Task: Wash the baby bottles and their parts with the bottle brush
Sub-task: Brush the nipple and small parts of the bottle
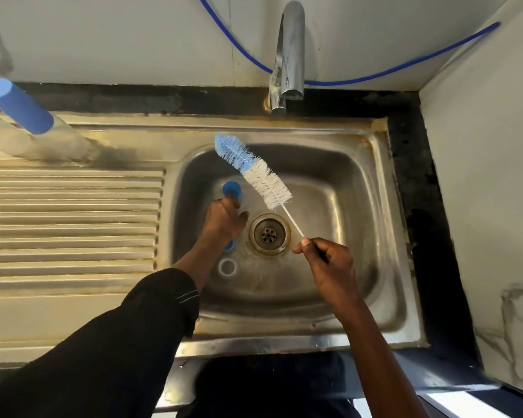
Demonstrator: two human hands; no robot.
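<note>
Bottle brush (254, 171) is slanting over the sink (372, 188), bristles pointing far-left, right hand (326, 260) pinching its wire. Left hand (224, 220) is gripping a blue-capped bottle (232, 188).

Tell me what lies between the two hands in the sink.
In the head view, the drain sits between the left hand and the right hand.

One near bottle (232, 190) in left hand (224, 220), one far bottle (18, 105) well left of it, two bottles altogether, one bottle brush (254, 170) in right hand (326, 267), one white ring (227, 267)
</note>
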